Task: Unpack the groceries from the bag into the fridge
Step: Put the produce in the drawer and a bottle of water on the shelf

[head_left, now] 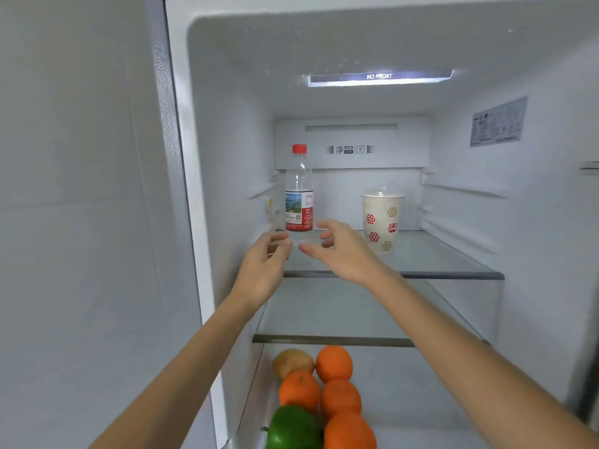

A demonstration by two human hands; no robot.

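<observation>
A clear water bottle with a red cap and a red label stands upright at the left of the fridge's top glass shelf. My left hand and my right hand are on either side of its base, fingers apart and holding nothing. Whether the fingertips touch the bottle I cannot tell. A white lidded cup with red and gold patterns stands to the right on the same shelf. The grocery bag is out of view.
The second glass shelf below holds nothing visible. On the lowest visible level lie several oranges, a kiwi and a green pepper. The fridge's left wall is close to the bottle.
</observation>
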